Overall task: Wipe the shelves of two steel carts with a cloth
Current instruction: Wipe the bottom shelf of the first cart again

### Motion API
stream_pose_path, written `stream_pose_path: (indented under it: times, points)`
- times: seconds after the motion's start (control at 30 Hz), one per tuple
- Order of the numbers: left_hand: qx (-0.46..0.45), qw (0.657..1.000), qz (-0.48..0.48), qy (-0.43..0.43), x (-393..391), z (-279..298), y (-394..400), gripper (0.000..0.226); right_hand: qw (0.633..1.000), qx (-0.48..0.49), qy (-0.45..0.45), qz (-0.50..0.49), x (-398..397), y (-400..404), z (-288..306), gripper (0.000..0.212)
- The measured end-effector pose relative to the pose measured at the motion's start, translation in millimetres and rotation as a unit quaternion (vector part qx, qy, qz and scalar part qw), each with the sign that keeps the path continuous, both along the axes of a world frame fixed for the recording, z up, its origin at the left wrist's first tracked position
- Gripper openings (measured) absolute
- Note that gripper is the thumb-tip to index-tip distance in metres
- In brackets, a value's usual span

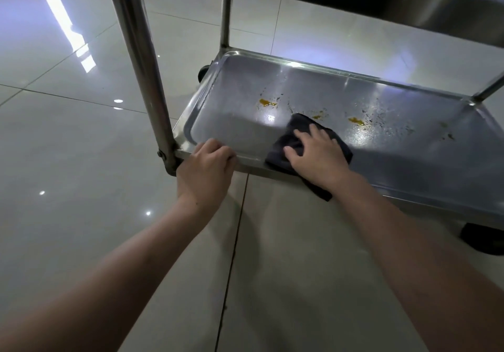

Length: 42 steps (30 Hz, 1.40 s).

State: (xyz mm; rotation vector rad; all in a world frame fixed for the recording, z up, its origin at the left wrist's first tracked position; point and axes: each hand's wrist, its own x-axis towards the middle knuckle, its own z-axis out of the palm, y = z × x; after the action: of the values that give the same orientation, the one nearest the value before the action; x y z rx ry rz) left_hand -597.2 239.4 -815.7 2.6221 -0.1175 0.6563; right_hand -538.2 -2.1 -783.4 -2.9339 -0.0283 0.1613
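The steel cart's bottom shelf (234, 131) lies low in front of me, with a raised rim. Orange-yellow stains (267, 103) and dark specks dot its middle and right. A dark cloth (293, 137) lies on the shelf's near edge and hangs partly over the rim. My right hand (316, 155) presses flat on the cloth, fingers spread. My left hand (207, 166) grips the shelf's front rim next to the near left post (141, 60).
The upper shelf (409, 0) overhangs at the top right. Another post (226, 13) stands at the back left and one (488, 90) at the right. Black casters (482, 238) (204, 72) sit under the shelf. Glossy floor tiles (68, 147) surround the cart.
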Motion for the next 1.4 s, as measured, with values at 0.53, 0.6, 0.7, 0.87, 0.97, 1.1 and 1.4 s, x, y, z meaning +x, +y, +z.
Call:
stream_pose_path:
  times: [0.53, 0.6, 0.7, 0.87, 0.97, 1.1, 1.4]
  points:
    - [0.069, 0.995, 0.032, -0.065, -1.3, -19.1, 22.7, 0.022, 0.997, -0.019, -0.032, -0.067, 56.2, -27.3, -15.8, 0.059]
    - [0.075, 0.994, 0.031, -0.079, -0.6, -23.1, 22.0, 0.020, 0.998, -0.027, -0.028, -0.054, 80.0, -4.2, -15.1, 0.060]
    - [0.083, 0.993, 0.031, -0.084, 2.0, -26.7, 21.1, 0.017, 0.999, -0.030, -0.037, -0.021, 109.0, 48.7, -13.1, 0.061]
    - [0.086, 0.991, 0.003, -0.103, 3.3, -29.2, 27.5, 0.018, 0.995, -0.005, -0.027, 0.092, 98.6, 120.1, -8.5, 0.062]
    - [0.080, 0.991, 0.000, -0.108, 3.0, -30.0, 29.1, 0.019, 0.990, 0.010, -0.021, 0.136, 67.3, 101.7, -10.7, 0.061]
    - [0.068, 0.991, 0.003, -0.115, 3.5, -32.7, 26.7, 0.022, 0.993, -0.023, -0.032, 0.110, 44.3, 34.5, -14.9, 0.058]
    - [0.077, 0.986, -0.010, -0.147, 0.9, -37.9, 19.1, 0.013, 0.999, -0.032, -0.025, 0.013, 140.1, 40.3, -9.6, 0.062]
